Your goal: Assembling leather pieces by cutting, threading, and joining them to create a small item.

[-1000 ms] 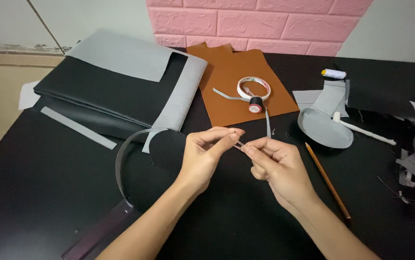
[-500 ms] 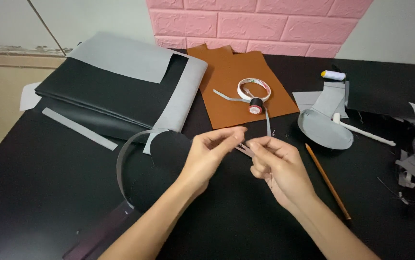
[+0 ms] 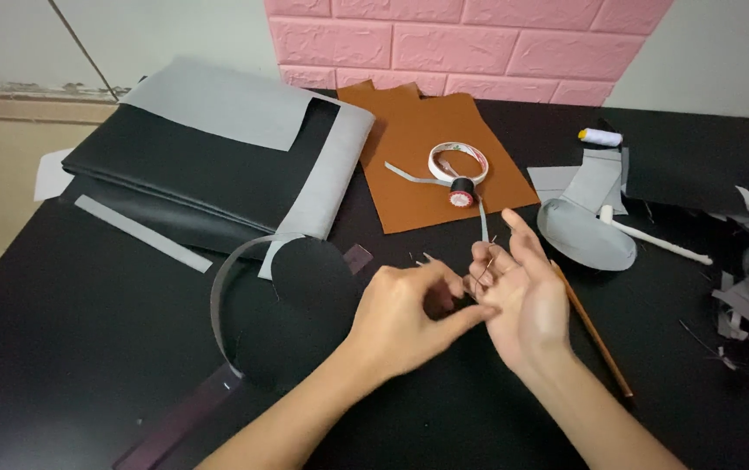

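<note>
Black table top (image 3: pixel 61 348): dark and matt; it carries cut sheets, strips and scraps on every side
Left hand (image 3: pixel 405 309): fingers curled inward, thumb and forefinger pinched toward the right palm; what sits between the tips is too small to tell, likely a thread end
Right hand (image 3: pixel 522 296): palm turned up, fingers spread and loose; a thin needle (image 3: pixel 485 261) lies against the fingers, lightly held rather than clenched
Needle, its look: fine, pale, metallic, barely visible against the fingers; it points up and away from the wrist; any thread on it cannot be made out
Where it is: in the air above the table, between the two hands, just in front of the black disc (image 3: pixel 309 283) and the grey curved strip (image 3: pixel 218 305)
Nearby: brown sheet (image 3: pixel 431 165) with a tape roll (image 3: pixel 458 161) and a small spool (image 3: pixel 461 191); pencil (image 3: pixel 592 326) just right of the right hand; grey oval piece (image 3: pixel 585 233) beyond it
Risk, judged: the loose open grip could let the needle slip; on so dark and cluttered a surface it would be hard to find
Risk, judged: the left fingertips work close to the point; a hasty pull could prick them
</note>
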